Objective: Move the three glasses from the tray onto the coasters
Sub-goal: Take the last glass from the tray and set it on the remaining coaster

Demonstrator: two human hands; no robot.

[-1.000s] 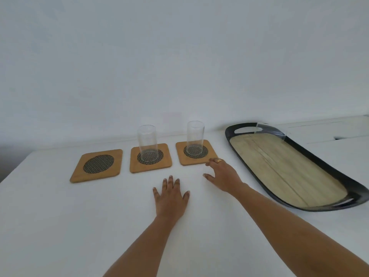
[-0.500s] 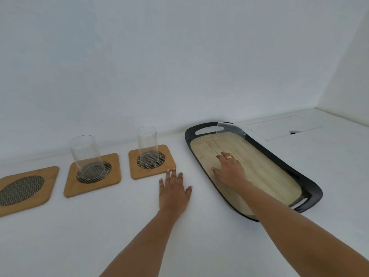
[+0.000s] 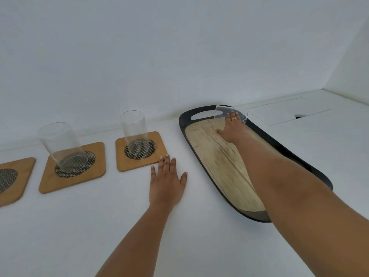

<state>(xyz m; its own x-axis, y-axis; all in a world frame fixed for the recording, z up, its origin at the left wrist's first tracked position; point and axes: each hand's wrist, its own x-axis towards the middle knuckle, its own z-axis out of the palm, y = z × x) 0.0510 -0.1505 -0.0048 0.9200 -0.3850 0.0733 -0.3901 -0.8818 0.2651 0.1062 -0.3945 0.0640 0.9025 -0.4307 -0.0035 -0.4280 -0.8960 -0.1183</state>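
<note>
White countertop [image 3: 99,226] under a pale wall, my right hand out at the last glass on the tray.

Largest on it is the long oval black tray with a wooden floor [image 3: 199,156], to my right; my right forearm lies over it, and my right hand [image 3: 232,130], gold ring [image 3: 234,118] on one finger, has its fingers against the clear tumbler [image 3: 220,112] at the tray's far end, though I cannot tell whether they have closed round it. Three square wooden coasters with dark woven centres sit left of the tray: the nearest coaster [image 3: 139,162] and the middle coaster [image 3: 50,182] each carry an upright clear glass [image 3: 134,132] [image 3: 61,146]; the far-left coaster [image 3: 22,166] is bare. My left hand [image 3: 166,182] rests flat and spread on the counter, holding nothing.
</note>
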